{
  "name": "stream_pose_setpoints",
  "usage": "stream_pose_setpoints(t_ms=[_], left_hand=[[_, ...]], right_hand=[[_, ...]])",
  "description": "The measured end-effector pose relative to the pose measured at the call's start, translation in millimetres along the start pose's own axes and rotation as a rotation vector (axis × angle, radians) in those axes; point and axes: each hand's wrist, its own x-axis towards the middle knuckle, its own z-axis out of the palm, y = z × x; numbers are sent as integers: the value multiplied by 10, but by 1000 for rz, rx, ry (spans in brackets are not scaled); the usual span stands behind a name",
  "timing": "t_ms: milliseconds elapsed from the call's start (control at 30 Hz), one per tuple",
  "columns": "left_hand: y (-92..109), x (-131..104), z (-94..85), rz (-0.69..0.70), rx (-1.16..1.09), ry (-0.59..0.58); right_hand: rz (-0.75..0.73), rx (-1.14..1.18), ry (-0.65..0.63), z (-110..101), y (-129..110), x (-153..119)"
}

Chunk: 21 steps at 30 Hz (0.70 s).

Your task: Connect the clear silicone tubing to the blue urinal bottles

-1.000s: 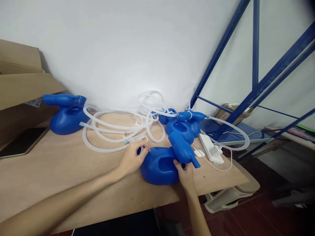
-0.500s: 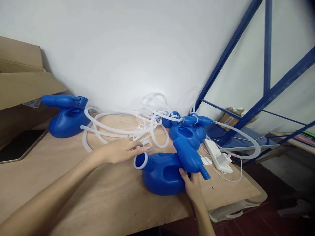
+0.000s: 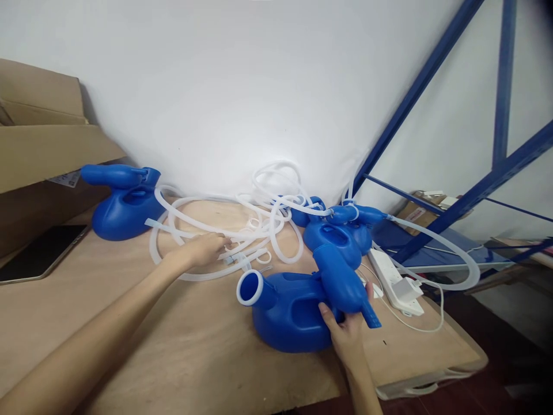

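Observation:
In the front middle, a blue plastic urinal bottle [image 3: 285, 328] rests on the wooden table, a white ring round its open mouth at the left. My right hand [image 3: 349, 334] grips its right end, thumb at the handle opening. Above that hand tilts a blue funnel-shaped piece [image 3: 341, 279] with a narrow ribbed spout. My left hand [image 3: 208, 249] is among small white and clear plastic parts [image 3: 239, 256] beside the coiled tubing; its fingers are curled together, and whatever they pinch is hidden. Translucent white tubes [image 3: 280, 225] loop behind both hands.
Another blue urinal bottle [image 3: 123, 216] stands at the left, near a phone [image 3: 41, 253] and cardboard box [image 3: 56, 144]. More blue bottles [image 3: 330, 239] stand behind the held one. A power strip [image 3: 395, 282] with a cable lies right, beside a blue metal rack [image 3: 436, 75].
My left hand has moved from beside the bottle's mouth left and slightly back to the small plastic parts. My right hand keeps its grip on the bottle. The view has shifted slightly.

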Motion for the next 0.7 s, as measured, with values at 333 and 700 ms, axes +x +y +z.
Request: stream_pose_setpoints(t_ms=[333, 700], left_hand=[[-125, 37, 247, 34, 76, 81], [-307, 75, 194, -13, 80, 10]], right_hand=[[-77, 13, -23, -31, -56, 35], [-30, 230, -76, 8, 36, 6]])
